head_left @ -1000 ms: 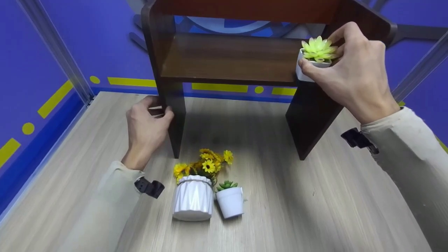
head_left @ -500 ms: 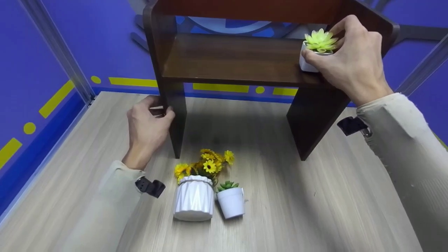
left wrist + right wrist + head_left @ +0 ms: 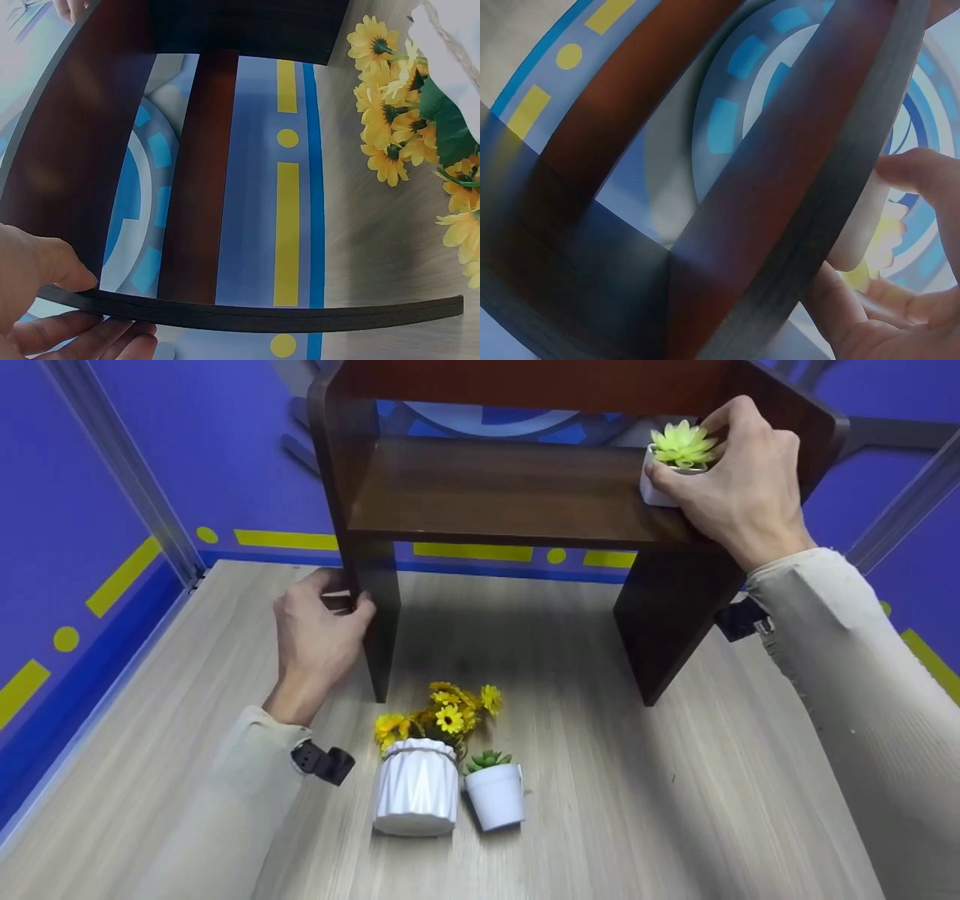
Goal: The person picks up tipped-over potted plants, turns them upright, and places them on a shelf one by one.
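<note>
My right hand [image 3: 742, 484] grips a small square white pot [image 3: 657, 489] holding a pale green succulent [image 3: 682, 444]. The pot is at the right end of the dark brown shelf board [image 3: 495, 499], close to the side panel. In the right wrist view, thumb and fingers lie either side of the white pot [image 3: 859, 236], partly behind the board's edge. My left hand [image 3: 319, 637] holds the shelf's left side panel [image 3: 375, 607] low down. The left wrist view shows its thumb [image 3: 64, 266] on one face of the panel and the fingers on the other.
On the wood-grain table [image 3: 585, 825], in front of the shelf, a ribbed white pot [image 3: 416, 795] with yellow flowers [image 3: 448, 716] stands beside a smaller white pot [image 3: 496, 799] with a green succulent. Behind the shelf rises a blue wall [image 3: 225, 457] with yellow markings.
My right hand has raised the square pot from the shelf's front edge and moved it back over the board. The left hand keeps its hold on the side panel.
</note>
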Tool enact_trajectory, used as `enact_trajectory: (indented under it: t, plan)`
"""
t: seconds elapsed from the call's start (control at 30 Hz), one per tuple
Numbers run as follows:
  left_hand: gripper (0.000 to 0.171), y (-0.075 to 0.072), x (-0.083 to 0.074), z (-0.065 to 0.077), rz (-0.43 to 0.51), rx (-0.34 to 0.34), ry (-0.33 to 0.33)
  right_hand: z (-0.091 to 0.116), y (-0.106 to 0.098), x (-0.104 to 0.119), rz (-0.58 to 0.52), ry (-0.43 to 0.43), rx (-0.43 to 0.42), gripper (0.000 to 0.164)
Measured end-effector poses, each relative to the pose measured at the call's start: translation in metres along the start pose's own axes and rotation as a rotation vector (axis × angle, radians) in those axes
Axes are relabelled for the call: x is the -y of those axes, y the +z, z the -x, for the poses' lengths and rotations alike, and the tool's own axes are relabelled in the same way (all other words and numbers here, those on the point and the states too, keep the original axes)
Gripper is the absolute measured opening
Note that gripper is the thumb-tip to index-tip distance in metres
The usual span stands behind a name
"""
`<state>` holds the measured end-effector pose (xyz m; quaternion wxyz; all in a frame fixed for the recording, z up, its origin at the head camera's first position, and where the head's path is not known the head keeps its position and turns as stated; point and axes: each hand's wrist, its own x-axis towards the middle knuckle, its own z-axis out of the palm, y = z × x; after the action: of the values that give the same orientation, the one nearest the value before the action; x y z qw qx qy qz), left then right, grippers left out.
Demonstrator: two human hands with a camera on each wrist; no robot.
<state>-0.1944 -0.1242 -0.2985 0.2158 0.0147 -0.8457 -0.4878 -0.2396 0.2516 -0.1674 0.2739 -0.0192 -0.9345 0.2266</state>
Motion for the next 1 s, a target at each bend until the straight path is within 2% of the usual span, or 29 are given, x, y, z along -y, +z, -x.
enact_trajectory:
  t: [0.3,0.63,1.0]
  plan:
    - [0.026,0.000,0.000,-0.001,0.007,-0.010,0.007,0.001,0.001,0.004,0.004,0.007,0.063,0.077]
    - [0.027,0.002,0.000,-0.001,0.021,-0.009,0.009,0.012,-0.001,0.001,0.006,-0.023,0.026,0.085]
    - [0.027,0.001,0.000,0.000,0.019,-0.012,0.014,0.045,-0.015,0.006,-0.029,-0.091,-0.059,0.077]
